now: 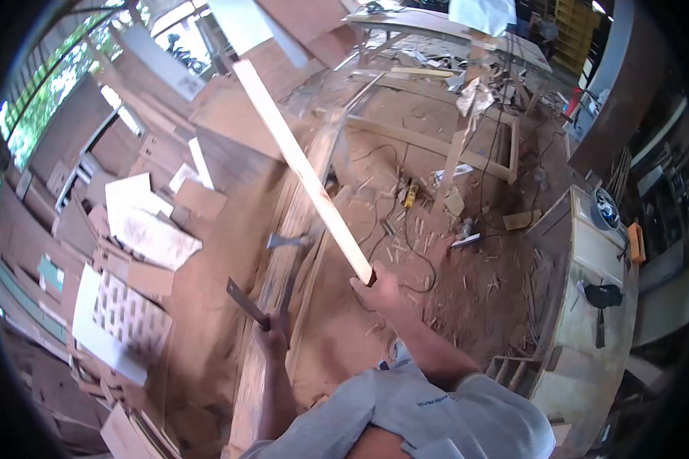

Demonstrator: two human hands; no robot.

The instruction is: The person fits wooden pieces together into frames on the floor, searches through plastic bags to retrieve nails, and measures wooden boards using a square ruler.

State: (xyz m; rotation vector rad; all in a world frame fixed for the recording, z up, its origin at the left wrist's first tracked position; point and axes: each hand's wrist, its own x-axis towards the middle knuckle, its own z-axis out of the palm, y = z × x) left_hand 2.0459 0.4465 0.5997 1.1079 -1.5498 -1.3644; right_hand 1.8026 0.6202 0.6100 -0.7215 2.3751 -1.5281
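My right hand (378,288) is closed round the lower end of a long, pale wooden strip (302,170). The strip slants up and away to the left, over the bench. My left hand (275,336) is wrapped round the end of a flat, dark, blade-like tool (245,303), whose exact kind I cannot make out. Below both hands runs a long, worn timber beam (291,223). Just beyond my left hand, a grey metal tool head (285,241) rests on the beam; its handle is hard to make out.
A cabinet-like wooden piece (582,336) stands at right, bearing a bowl (606,208) and a dark tool (601,298). A wooden frame (429,142) lies ahead among cables and offcuts. A yellow tool (411,194) lies on the littered floor. Boards (142,222) are scattered at left.
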